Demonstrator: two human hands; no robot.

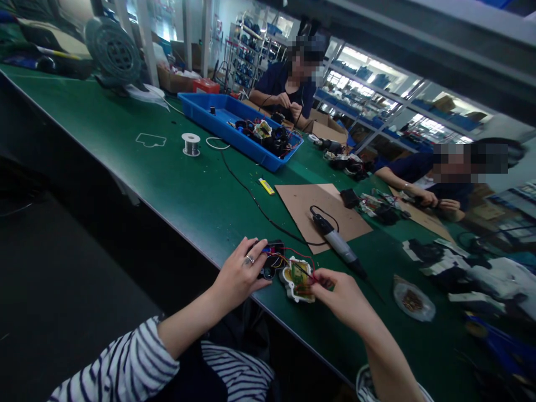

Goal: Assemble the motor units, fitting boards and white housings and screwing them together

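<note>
My left hand [240,267], with a ring on one finger, is closed over a black plastic housing [274,272] at the bench's near edge. Red, yellow and black wires run from that housing to a white casing half [290,287] beside it. Inside the casing lies a green and yellowish circuit board [299,274]. With thumb and forefinger together, my right hand [335,290] pinches red and black wires at the board's right side. The fingertips partly cover the exact point of grip. An electric screwdriver-like tool [341,245] with a grey grip lies beyond my right hand on a cardboard sheet [295,204].
A blue tray [234,131] of wired parts stands farther back. A solder spool [191,145], a yellow packet [266,186] and a bag of screws [414,301] lie on the green bench [167,173]. White and black casings [473,273] pile up right. Two people work across the bench.
</note>
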